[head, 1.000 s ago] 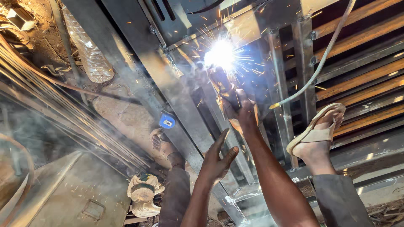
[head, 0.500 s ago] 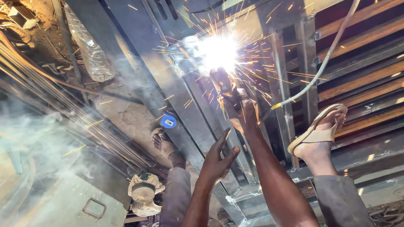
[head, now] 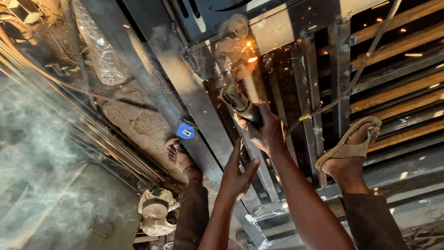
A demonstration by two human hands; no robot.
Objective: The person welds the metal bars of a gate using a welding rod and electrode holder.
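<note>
Far left: drifting smoke [head: 41,153] over a bundle of thin rods [head: 69,115], with a clear plastic bottle [head: 99,51] lying on the dirt beyond. Nearer the middle, a small blue tape measure [head: 186,131] sitting on the long steel bar [head: 185,106], beside a bare foot [head: 178,155] on the ground.

Left hand [head: 237,173]: empty, fingers spread and loosely curled, raised just below and to the left of the right one, touching nothing that can be made out.

Right hand [head: 263,132]: wrapped tight around the dark handle of the welding holder [head: 240,104], thumb side up. Held at the middle of the scene, tip pointed far toward the glowing spot [head: 251,59] on the steel frame [head: 319,92], sparks scattered around it.

Likely handling: stiff, fairly light for one hand, though dragged sideways by the trailing cable [head: 356,74] (running off to the upper right). Insulated handle the only safe place to grip; metal jaws at the front and the fresh seam probably hot. Frame itself heavy and rigid, hard-edged, best left lying.

Right: a foot in a tan sandal [head: 349,146] propped on the frame's rails.
</note>
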